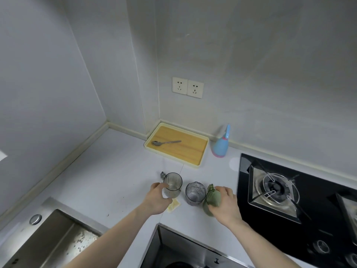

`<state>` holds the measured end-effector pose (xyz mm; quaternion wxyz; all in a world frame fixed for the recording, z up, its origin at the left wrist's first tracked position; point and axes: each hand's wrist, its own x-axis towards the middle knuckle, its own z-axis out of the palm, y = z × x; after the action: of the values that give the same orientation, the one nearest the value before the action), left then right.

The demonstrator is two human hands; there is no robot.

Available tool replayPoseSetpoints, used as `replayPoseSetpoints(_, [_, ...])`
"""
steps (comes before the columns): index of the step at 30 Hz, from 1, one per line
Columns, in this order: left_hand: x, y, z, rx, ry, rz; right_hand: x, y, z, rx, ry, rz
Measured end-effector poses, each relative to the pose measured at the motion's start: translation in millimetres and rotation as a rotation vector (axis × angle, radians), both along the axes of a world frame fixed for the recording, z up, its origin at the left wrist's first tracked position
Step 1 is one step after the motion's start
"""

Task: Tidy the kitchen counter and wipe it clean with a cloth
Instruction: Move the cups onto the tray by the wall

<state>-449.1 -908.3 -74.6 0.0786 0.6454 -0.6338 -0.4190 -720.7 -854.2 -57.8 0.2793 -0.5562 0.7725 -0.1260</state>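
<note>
Both hands are at work among the cups in front of the tray. Left hand [157,198] curls its fingers and thumb round the clear handled mug [172,184], which stands upright on the desk [116,180] on the near side of the tray [176,145]. Right hand [225,202] wraps over the green cup [211,200] and grips it from above; this cup looks tilted rather than upright, though the hand hides much of it. Between the two stands a ribbed grey glass [195,193], untouched, just beside the green cup.

Judging from this, the tidying step is in hand and the wiping has not begun: the tray holds only a spoon [166,142] and has bare wood to spare, so it seems the likely home for the cups. A small yellow cloth or sponge [173,205] lies on the desk nearer than the tray, partly under the left hand; what it is exactly I cannot tell. A blue spray bottle [222,146] stands just right of the tray.

The next move probably calls for lifting both cups clear of the grey glass without knocking it, carrying them away from the body to the tray, and setting them upright clear of the spoon. The green cup would need righting on the way, and the grey glass is left for a second trip.
</note>
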Motion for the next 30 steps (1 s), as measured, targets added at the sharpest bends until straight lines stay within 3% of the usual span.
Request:
replayPoseSetpoints(12, [-22.2,-22.4,-22.0,-0.129,-0.191,0.119,-9.8,-15.5,-6.7,0.106,-0.009,0.081])
replayPoseSetpoints(20, [-23.2,-28.9,-30.3,-0.184,-0.326,0.024,-8.0,-19.7,-11.9,0.145,-0.002,0.132])
replayPoseSetpoints(24, [-18.1,-28.5,-29.0,-0.220,-0.211,0.053,-11.1,-20.8,-12.6,0.158,0.008,0.149])
replayPoseSetpoints(30, [-28.0,-77.8,-4.5,-0.426,-0.071,0.063,-20.2,-33.6,-13.1,0.180,0.010,0.141])
